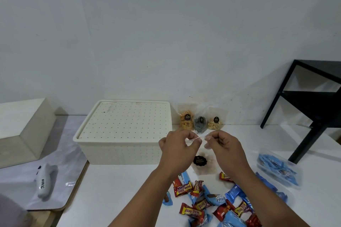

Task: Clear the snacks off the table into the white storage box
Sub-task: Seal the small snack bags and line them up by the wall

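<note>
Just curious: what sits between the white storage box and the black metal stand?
In the head view, three clear snack pouches stand against the wall between the lidded white perforated storage box and the black metal stand.

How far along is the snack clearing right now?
Nothing looks stowed: the white perforated storage box is lidded. Left hand and right hand pinch a clear snack pouch with a black label. Remaining: three clear pouches by the wall and the red and blue wrapped bars.

Clear pouch (pixel 203 164) contents hidden behind hands
</note>
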